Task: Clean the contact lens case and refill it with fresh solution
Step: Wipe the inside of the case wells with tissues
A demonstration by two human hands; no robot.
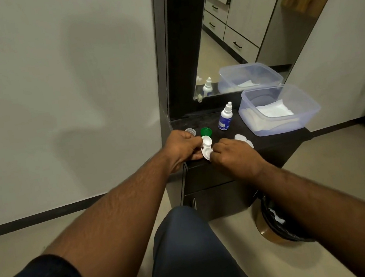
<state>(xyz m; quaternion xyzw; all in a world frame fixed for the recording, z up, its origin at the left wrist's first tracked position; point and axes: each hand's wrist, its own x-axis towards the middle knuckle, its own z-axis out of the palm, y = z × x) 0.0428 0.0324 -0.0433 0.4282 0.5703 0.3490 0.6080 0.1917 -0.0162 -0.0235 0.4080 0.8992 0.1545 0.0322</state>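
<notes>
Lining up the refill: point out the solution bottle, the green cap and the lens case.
solution bottle [224, 119], head view, on its blue label.
green cap [206, 131], head view, on its top.
lens case [207, 147], head view, on the white body between both hands.

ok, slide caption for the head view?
Both hands hold a white lens case over a dark counter, solution bottle behind.

Lens case [206, 148]: white, two wells joined, both uncapped, at the near edge of the counter [271, 140]. Green cap [206, 131] lies just behind it, clear cap [190, 131] to its left. Solution bottle [225, 117]: white, blue label, upright, capped, farther back.
</notes>
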